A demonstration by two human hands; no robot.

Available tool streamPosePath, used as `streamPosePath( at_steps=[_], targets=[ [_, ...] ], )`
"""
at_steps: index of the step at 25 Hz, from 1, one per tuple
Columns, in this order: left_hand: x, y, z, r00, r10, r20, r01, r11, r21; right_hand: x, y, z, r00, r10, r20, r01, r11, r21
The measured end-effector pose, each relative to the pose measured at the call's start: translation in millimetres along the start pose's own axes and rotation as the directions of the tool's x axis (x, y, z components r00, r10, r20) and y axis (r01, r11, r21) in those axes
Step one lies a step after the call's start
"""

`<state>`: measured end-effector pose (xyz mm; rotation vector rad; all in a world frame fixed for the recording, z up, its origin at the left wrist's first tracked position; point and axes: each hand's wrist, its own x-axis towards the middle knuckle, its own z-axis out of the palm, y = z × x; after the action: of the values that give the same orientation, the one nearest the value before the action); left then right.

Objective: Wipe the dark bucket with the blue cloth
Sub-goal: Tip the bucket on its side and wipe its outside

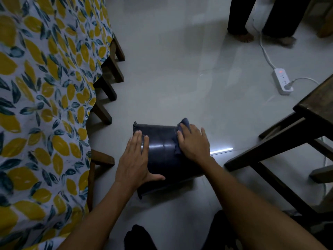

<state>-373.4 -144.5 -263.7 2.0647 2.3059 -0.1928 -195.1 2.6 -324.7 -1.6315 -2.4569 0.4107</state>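
Observation:
The dark bucket [162, 152] lies on its side on the pale tiled floor, its rim toward the left. My left hand [135, 159] rests flat on the bucket's wall near the rim, fingers spread, thumb hooked along the lower side. My right hand [193, 141] presses the blue cloth [180, 134] against the bucket's right end, near its base. The cloth is mostly hidden under that hand; a corner sticks up behind the fingers and a fold hangs beside the palm.
A table with a lemon-print cloth [39, 105] and dark wooden legs [106, 92] stands at left. A wooden stool or table frame [295, 141] is at right. A white power strip [282, 81] with its cable lies beyond. Another person's bare feet [261, 37] stand at the back.

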Motion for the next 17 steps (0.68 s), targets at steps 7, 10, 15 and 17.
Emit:
streamPosePath(
  at_steps=[7,10,15,17],
  targets=[
    [-4,3,7,1.000,-0.022,0.017,0.022,0.999,0.025,8,-88,0,0.949,-0.314,0.029,0.302,0.931,0.203],
    [-5,3,6,1.000,-0.019,-0.006,0.019,1.000,0.008,-30,-43,4,0.918,-0.396,0.005,0.392,0.910,0.134],
    [-5,3,6,0.999,-0.010,-0.034,0.009,1.000,-0.020,-27,12,-4,0.991,0.135,-0.013,-0.125,0.950,0.285],
    [-4,2,7,0.999,-0.014,-0.049,0.012,0.999,-0.036,-9,8,-14,0.916,0.374,0.148,-0.399,0.800,0.449]
  ],
)
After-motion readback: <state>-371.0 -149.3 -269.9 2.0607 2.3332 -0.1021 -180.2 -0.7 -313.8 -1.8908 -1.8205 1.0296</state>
